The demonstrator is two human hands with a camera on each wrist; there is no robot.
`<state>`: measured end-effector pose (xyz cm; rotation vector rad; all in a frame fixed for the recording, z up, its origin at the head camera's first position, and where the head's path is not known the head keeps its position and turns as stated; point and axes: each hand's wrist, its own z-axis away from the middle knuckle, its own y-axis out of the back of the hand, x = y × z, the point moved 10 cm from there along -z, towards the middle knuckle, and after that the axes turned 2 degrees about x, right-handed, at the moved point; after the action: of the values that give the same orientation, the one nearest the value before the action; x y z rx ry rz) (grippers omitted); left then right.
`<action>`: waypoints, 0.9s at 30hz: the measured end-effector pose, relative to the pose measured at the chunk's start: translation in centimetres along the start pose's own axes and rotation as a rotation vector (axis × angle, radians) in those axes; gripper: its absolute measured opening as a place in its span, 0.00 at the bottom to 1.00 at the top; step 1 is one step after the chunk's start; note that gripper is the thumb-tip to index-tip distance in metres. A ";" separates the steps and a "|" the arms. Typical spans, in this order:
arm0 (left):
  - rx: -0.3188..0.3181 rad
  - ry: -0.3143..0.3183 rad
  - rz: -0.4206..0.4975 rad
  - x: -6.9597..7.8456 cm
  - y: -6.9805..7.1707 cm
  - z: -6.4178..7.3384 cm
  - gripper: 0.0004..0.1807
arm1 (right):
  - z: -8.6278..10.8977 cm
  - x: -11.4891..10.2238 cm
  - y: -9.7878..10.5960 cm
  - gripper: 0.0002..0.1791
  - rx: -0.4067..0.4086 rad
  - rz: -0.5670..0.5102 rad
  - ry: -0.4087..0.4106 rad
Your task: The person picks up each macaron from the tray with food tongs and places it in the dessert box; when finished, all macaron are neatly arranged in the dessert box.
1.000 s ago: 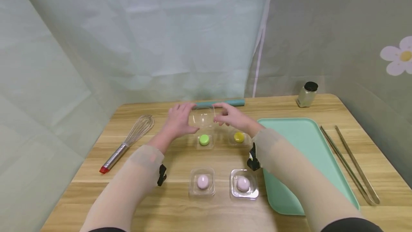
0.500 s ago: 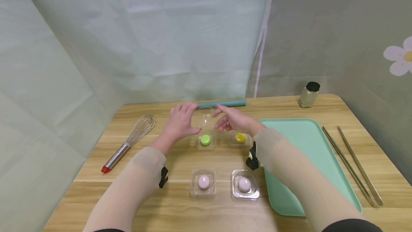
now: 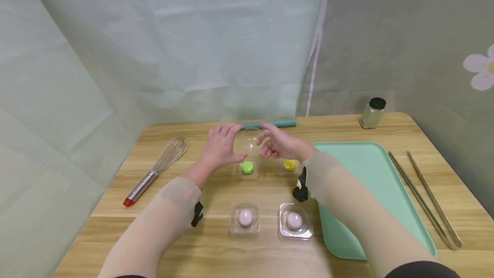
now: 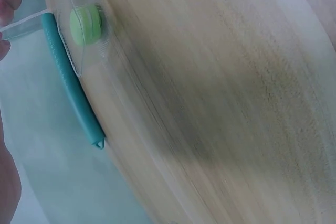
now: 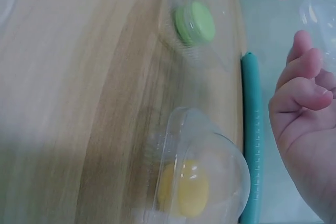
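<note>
In the head view a clear plastic dome lid (image 3: 251, 140) is held up behind a green macaron (image 3: 248, 167), which sits in a clear square tray (image 3: 252, 175). My left hand (image 3: 221, 147) grips the lid's left side between fingers and thumb. At its right edge is my right hand (image 3: 283, 143), fingers loosely bent and holding nothing plain to see. The right wrist view has the lid (image 5: 319, 17) near the right fingertips. Just below that hand lies a yellow macaron (image 3: 289, 165); a clear dome (image 5: 239, 161) covers it in the right wrist view.
Two pale purple macarons (image 3: 245, 218) in clear containers stand nearer the front. A whisk (image 3: 158, 168) lies left. On the right are a mint tray (image 3: 351, 175), long metal tongs (image 3: 428, 196) and a black-capped jar (image 3: 372, 113). A teal rod (image 3: 281, 122) lies along the back edge.
My right hand has loosened from the lid's edge, its fingers turning and curling loosely. My left hand keeps its grip on the lid. The head view has shifted slightly.
</note>
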<state>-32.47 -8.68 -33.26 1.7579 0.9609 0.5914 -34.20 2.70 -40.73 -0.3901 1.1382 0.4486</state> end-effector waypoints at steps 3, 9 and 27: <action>-0.016 -0.005 0.001 0.1 -0.1 0.1 0.49 | 0.0 0.1 -0.1 0.44 -0.008 0.010 -0.020; -0.014 -0.031 0.007 0.4 -0.1 0.2 0.50 | 0.2 0.0 0.1 0.40 -0.016 0.052 -0.022; -0.205 0.155 0.469 -1.0 -2.6 0.4 0.46 | 0.7 -2.0 1.6 0.24 0.096 0.247 0.238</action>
<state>-33.58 -9.26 -35.73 1.7741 0.5596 1.0984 -35.24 4.12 -38.75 -0.2231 1.4417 0.5714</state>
